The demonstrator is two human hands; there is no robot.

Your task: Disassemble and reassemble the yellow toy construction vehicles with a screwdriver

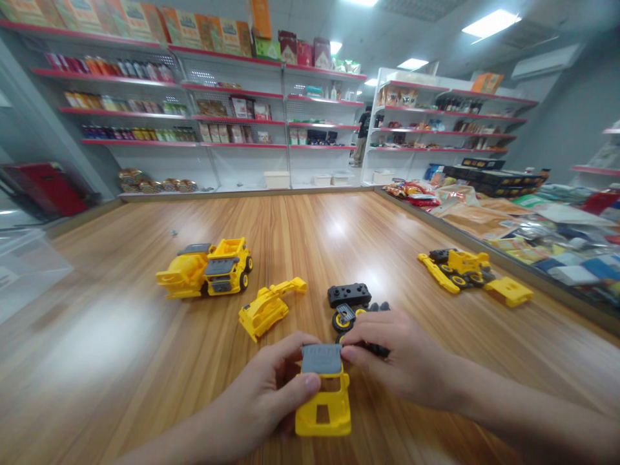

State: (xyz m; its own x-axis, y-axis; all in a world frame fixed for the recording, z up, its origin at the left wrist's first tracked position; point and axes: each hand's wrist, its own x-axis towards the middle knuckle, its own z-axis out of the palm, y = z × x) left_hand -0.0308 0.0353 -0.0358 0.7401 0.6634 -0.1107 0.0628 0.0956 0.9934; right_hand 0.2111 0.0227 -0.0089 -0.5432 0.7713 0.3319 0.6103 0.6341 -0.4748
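Observation:
My left hand (278, 387) is closed around a yellow toy truck cab (324, 420) with a grey roof piece (322, 358) on it. The thumb presses on the cab's front. My right hand (397, 355) has thumb and forefinger pinched together at the roof piece's right corner; whatever they grip is hidden. A dark part (378, 349) shows under that hand, its kind unclear. Just beyond lie a black toy chassis block (349, 295) and black wheels with yellow hubs (342, 321), partly covered by the right hand. A yellow excavator arm piece (271, 307) lies to the left.
Two yellow toy trucks, a mixer (181, 274) and a dump truck (227, 266), stand at left. Disassembled yellow truck parts (467, 265) lie at right. A clear plastic bin (31, 271) is at the left edge, packaged goods (479, 219) along the right. Beyond are stocked shelves and a person (361, 132).

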